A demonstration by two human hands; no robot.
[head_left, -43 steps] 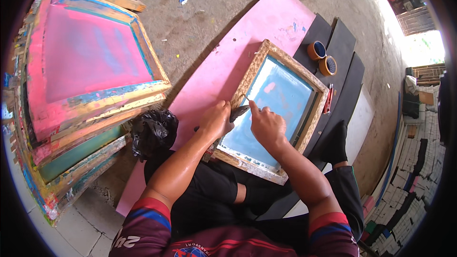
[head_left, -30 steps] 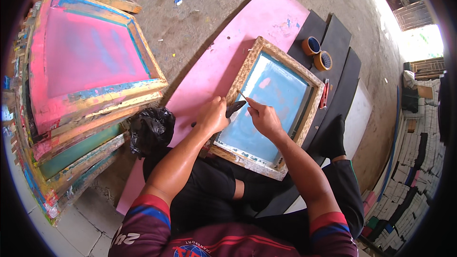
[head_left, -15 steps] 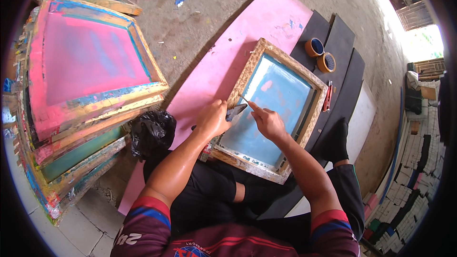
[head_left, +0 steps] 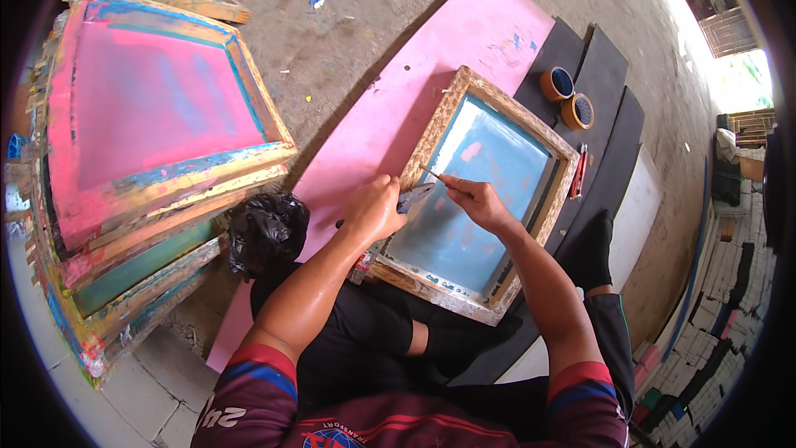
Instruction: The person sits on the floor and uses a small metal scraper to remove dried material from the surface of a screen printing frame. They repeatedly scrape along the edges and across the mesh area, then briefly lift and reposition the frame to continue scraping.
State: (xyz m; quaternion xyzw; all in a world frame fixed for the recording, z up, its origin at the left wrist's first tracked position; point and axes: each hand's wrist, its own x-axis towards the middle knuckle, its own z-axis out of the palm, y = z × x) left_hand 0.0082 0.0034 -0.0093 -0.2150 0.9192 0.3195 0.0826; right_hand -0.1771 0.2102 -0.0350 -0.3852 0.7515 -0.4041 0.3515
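Note:
A wooden screen-printing frame with blue mesh lies tilted before me, partly over a pink sheet and my legs. At its left side my left hand is closed around a dark grey tool with a tapered end; its kind is unclear, since the fingers cover most of it. Over the mesh, my right hand pinches a thin metal-tipped rod, maybe a screwdriver. The rod's tip points at the inner edge of the frame's left rail.
A pink sheet and black boards lie on the floor. Two small round tubs and a red cutter sit right of the frame. At left are a black plastic bag and stacked printing frames.
My right hand has shifted slightly right, its extended index finger now curled back onto the thin rod. My left hand stays by the frame's left rail with the dark tool.

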